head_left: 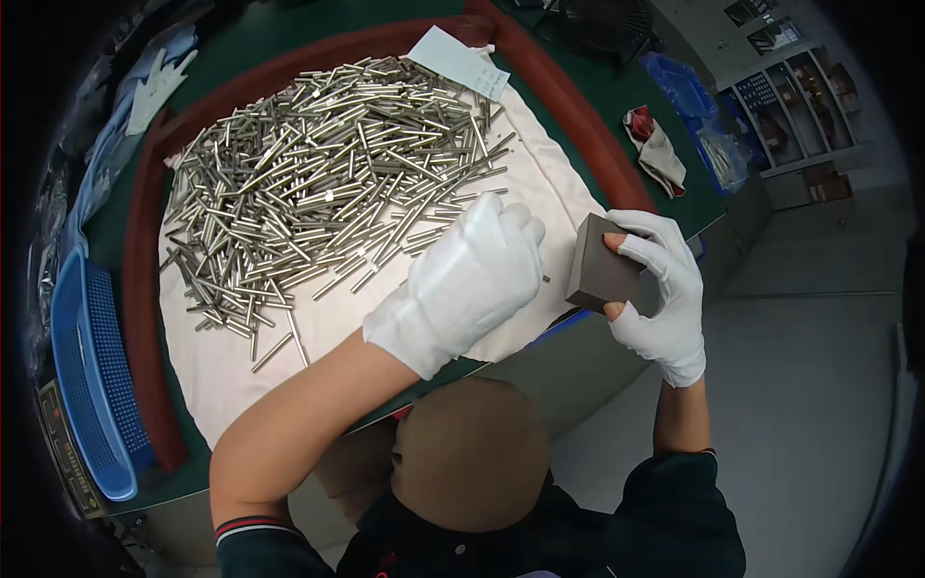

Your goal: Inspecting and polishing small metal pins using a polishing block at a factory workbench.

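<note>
Nearest the camera, both white-gloved hands hover over the table edge: the left hand (469, 279) is curled narrow around a thin metal pin whose tip just shows beside it, and the right hand (665, 289) grips a dark grey rectangular block (599, 262) between thumb and fingers. Beyond them a broad white cloth (385, 318), ringed by a reddish-brown padded rim (145, 318), carries a large heap of slim silver metal rods (323, 183). At far left stands a blue perforated plastic basket (92, 376); its contents cannot be made out.

A white rectangular paper label (459, 60) lies at the cloth's far edge; blue plastic bags (703, 120) sit far right.
</note>
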A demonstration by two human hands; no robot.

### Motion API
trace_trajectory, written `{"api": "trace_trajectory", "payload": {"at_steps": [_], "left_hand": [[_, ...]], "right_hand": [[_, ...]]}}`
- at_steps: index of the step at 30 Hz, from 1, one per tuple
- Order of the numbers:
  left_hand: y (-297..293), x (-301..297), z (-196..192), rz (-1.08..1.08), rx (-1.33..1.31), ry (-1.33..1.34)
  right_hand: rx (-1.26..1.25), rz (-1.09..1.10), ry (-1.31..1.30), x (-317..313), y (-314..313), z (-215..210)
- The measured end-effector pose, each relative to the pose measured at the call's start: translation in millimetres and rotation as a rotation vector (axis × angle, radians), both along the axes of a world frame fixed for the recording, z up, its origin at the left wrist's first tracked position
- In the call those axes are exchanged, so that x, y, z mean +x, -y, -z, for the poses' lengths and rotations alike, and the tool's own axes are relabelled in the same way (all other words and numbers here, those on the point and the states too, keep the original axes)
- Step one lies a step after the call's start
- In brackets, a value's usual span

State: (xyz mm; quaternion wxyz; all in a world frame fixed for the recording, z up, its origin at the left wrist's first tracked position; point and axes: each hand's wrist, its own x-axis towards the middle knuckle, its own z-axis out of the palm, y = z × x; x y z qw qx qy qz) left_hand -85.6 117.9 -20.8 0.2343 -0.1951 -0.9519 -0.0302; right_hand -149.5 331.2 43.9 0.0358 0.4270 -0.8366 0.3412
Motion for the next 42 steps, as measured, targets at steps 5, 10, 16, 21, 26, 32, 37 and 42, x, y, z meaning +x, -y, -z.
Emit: {"api": "trace_trajectory", "payload": {"at_steps": [5,10,16,21,26,32,37,42], "left_hand": [[16,6,-26,0.022,-0.177,-0.016],[77,47,-69,-0.153,1.35,0.727],[140,77,-53,0.288,2.391,0.297],[150,80,-28,0.14,2.354,0.191],[148,87,-39,-0.257,2.183,0.236],[144,84,-30,-0.312,2.179,0.232],[141,85,-29,-0.298,2.13,0.251],[138,87,-28,-0.322,2.075,0.161]], "right_hand": [[-0.132,-0.002,-0.086,-5,5,-5],[-0.408,-0.047,-0.119,-23,51,-21],[-0.662,-0.362,-0.09,-32,180,-33],[-0.6,-0.375,-0.254,-17,231,1],[-0.52,-0.401,-0.27,-14,226,24],[-0.446,-0.373,-0.252,-17,228,30],[-0.458,-0.39,-0.177,-11,225,30],[-0.437,-0.432,-0.079,2,225,31]]}}
